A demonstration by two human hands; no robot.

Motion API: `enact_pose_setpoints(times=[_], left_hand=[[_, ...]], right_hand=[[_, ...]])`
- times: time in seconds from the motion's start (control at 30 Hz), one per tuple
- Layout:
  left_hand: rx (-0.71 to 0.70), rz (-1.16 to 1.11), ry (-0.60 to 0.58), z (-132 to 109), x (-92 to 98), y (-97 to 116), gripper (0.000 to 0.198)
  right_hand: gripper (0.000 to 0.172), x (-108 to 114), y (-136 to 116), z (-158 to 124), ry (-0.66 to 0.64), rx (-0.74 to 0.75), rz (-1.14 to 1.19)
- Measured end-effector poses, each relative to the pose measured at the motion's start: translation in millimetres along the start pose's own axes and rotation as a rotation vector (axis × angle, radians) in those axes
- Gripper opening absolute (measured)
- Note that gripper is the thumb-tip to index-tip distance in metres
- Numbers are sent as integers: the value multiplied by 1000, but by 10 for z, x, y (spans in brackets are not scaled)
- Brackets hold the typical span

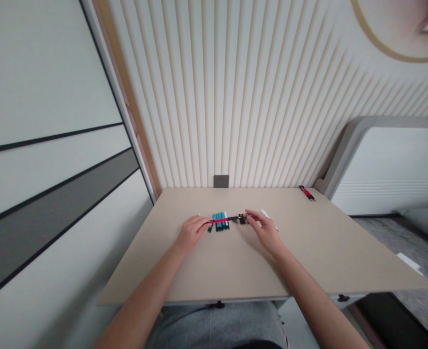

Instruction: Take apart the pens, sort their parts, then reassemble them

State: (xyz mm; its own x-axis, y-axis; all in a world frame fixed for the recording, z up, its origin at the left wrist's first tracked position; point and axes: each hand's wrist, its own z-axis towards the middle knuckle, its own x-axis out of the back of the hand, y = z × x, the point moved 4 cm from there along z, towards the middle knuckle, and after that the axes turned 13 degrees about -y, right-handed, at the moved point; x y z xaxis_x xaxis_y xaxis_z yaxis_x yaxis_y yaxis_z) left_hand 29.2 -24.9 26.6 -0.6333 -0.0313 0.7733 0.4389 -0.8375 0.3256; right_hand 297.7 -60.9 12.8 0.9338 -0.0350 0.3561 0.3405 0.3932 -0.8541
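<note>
My left hand (pixel 192 230) pinches the left end of a slim red and black pen (pixel 220 220), held level above the table. My right hand (pixel 264 229) is closed, thumb and fingers together, just off the pen's black right end; what it pinches is too small to make out. Behind and below the pen lies a row of several blue and black pens (pixel 219 227), with a white one at its right side. Small black pieces (pixel 242 219), perhaps pen caps, sit beside my right fingertips.
A beige table (pixel 199 271) stands against a ribbed wall with a dark socket (pixel 221 181). Several red and black pens (pixel 307 193) lie at its back right corner. A white strip (pixel 264 212) lies behind my right hand. A cabinet (pixel 101 223) borders the left.
</note>
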Motion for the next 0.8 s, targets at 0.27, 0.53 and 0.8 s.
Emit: enact_pose_setpoints(times=[0.27, 0.53, 0.8], left_hand=[[-10, -20, -39, 27, -22, 43, 26], [-16, -37, -43, 24, -34, 25, 23], [-3, -90, -65, 35, -47, 10, 21]], right_hand=[[28, -87, -39, -6, -57, 5, -19], [28, -154, -88, -12, -116, -53, 137], [26, -195, -22, -21, -196, -141, -25]])
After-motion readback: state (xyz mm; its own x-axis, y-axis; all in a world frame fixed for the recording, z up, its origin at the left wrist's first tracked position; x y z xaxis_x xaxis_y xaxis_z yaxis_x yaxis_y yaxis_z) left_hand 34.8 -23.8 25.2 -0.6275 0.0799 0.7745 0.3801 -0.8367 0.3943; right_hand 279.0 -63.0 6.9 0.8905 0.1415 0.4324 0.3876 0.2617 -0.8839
